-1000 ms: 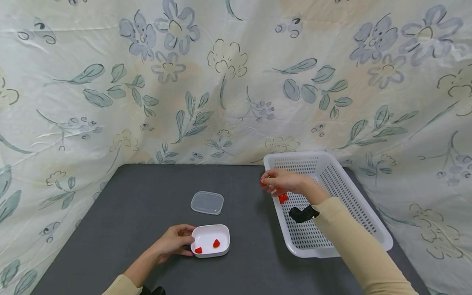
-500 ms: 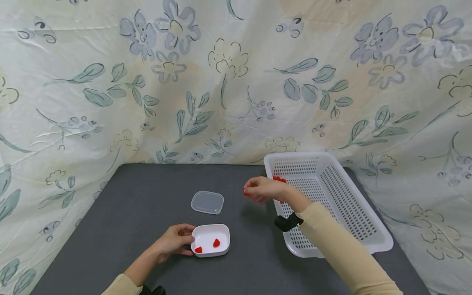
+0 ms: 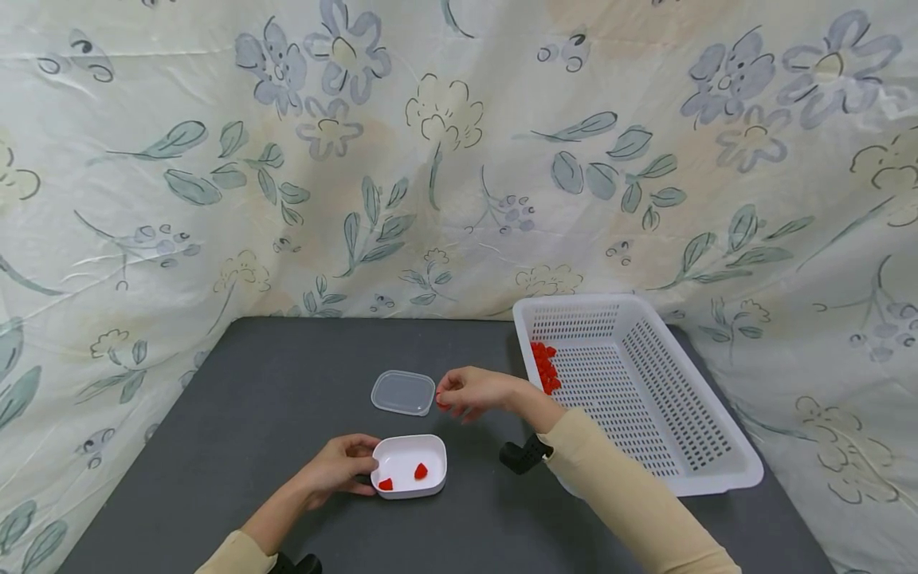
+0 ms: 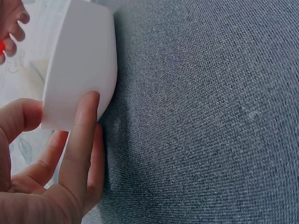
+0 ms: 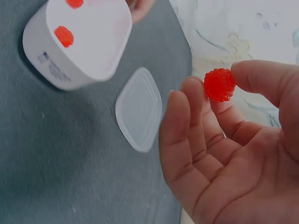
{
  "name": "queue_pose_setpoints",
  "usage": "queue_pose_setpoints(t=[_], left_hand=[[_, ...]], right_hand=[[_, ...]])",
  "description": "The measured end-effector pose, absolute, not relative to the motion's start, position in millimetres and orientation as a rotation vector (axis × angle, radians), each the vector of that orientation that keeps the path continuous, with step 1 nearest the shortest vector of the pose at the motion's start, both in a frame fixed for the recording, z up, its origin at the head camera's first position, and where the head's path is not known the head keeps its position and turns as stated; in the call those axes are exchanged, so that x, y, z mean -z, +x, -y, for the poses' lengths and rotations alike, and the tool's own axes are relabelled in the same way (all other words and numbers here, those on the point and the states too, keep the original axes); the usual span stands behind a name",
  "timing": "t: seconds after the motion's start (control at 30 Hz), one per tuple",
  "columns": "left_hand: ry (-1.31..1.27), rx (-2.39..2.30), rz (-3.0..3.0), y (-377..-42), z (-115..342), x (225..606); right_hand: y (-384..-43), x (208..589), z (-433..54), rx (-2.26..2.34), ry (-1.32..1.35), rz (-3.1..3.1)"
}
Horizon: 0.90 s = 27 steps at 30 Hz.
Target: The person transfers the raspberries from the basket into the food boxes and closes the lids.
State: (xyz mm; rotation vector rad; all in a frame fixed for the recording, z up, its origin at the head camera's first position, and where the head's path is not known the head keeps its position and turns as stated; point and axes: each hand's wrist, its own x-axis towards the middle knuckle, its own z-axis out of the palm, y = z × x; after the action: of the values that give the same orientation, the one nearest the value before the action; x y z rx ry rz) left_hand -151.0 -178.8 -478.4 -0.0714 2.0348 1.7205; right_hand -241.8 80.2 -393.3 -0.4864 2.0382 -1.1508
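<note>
In my head view, the left hand (image 3: 337,470) grips the white container (image 3: 402,458) by its left end, and two red pieces (image 3: 421,472) lie inside. The right hand (image 3: 473,392) is near the right edge of the clear lid (image 3: 403,393); beyond it, a red cluster (image 3: 545,369) sits against the left wall of the basket (image 3: 638,351).

My left wrist view shows one fingertip on the rim and another finger along the outer wall. I'd keep that hold light and steady, so the container neither tips nor slides.

In my right wrist view, thumb and fingertips pinch a raspberry-like berry (image 5: 219,85), well apart from the container. It looks bumpy and perhaps soft; I'd press just enough to keep it from slipping, and carry it clear of the rim. The container's side bears dark print (image 5: 53,67), too blurred for me to read.
</note>
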Motion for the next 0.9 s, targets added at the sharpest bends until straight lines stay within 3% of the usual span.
queue_pose_setpoints(t=[0.9], left_hand=[[-0.078,-1.734,-2.027,-157,172,478]], right_hand=[[-213,431,-32,1.062,-0.635,-1.922]])
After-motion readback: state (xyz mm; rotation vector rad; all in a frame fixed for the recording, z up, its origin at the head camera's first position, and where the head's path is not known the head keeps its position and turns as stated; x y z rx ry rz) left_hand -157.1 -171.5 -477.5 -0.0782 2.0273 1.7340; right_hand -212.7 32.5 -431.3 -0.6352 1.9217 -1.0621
